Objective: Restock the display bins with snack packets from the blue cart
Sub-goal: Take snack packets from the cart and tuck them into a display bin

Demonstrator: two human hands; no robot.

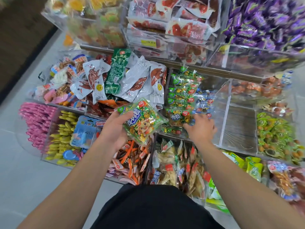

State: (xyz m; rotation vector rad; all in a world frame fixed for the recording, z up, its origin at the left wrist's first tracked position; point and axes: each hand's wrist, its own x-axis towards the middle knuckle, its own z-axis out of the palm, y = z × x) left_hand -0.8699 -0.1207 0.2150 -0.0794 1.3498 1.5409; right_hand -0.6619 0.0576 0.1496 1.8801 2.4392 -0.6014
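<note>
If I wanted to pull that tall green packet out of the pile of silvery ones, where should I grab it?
Probably its top edge. The green packet lies lengthwise on the silver packets, with its far end bare and its near end tucked among them. Come from above and pinch the flat seal there.

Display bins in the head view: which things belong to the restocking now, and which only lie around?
In the job:
- left hand, holding the green beef cubes packet
- right hand, at the row of green packets in their bin
- empty clear bin beside them

Lying about:
- purple candies
- pink sticks
- yellow packets
</note>
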